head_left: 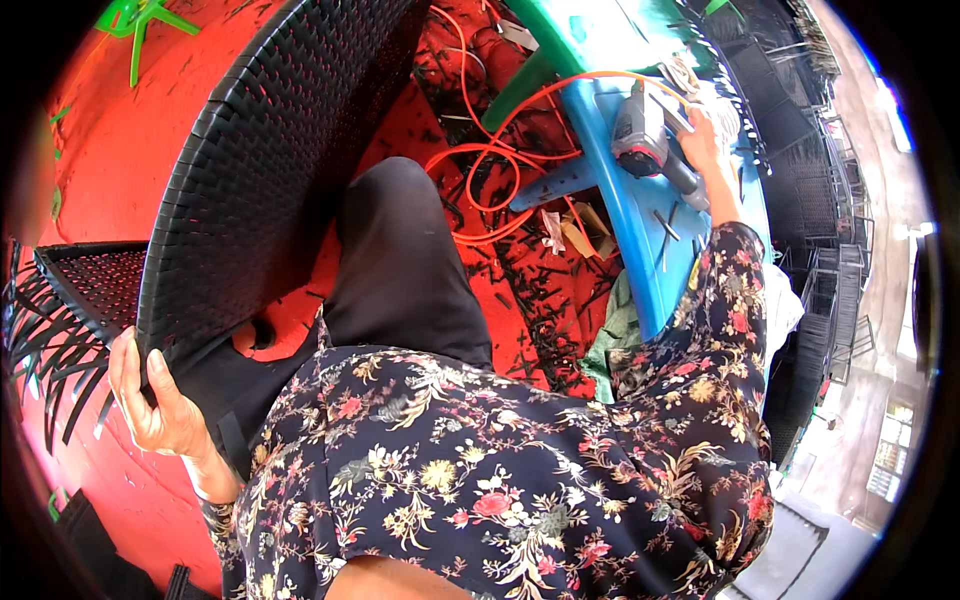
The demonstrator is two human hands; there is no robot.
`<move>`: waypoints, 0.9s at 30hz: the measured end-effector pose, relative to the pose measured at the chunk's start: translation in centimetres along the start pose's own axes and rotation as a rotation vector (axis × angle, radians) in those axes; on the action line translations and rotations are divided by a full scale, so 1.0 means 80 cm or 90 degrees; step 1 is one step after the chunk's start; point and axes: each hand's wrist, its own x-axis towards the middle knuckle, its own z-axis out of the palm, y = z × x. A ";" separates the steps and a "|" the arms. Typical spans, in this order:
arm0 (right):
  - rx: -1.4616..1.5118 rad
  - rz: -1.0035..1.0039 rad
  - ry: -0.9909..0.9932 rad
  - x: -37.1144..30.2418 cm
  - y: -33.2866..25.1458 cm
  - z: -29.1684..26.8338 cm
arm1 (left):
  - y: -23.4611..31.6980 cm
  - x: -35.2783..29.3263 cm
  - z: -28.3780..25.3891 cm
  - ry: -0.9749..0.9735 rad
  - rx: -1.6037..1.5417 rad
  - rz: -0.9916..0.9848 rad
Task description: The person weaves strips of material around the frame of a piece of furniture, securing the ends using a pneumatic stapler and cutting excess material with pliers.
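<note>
The wearer's floral shirt (470,460) and black trousers (400,250) occupy the foreground, one knee raised. At lower left, the left grip (165,405) is closed on the lower rim of a large, curved black woven panel (270,180), with the thumb on one side of the edge and the fingers on the other; the panel rises up and away from this grip, standing tilted beside the raised knee. Just left of the rim lies a smaller woven piece (95,280) fringed with loose black strips (75,370). Below, the red floor (130,140) is strewn with dark scraps. To the right, a blue plastic stool (650,250) bears a grey pneumatic tool (638,135), its dark handle pointing toward the wearer. The right grip (707,140) lies just beside this tool, well apart from the panel; whether it is closed on anything cannot be told. An orange hose (620,73) arches toward it from the floor. Beyond stand a green plastic stool (585,35) and, at far right, stacked dark furniture (835,270).
</note>
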 end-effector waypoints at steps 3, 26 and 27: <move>-0.003 -0.043 -0.080 0.000 0.002 -0.010 | -0.002 -0.007 -0.008 0.000 -0.025 -0.013; 0.185 -0.230 -0.140 -0.049 0.098 0.051 | 0.017 0.018 -0.002 0.041 -0.049 -0.015; 0.200 -0.240 -0.123 -0.040 0.113 0.069 | 0.016 0.018 0.003 0.054 -0.095 -0.016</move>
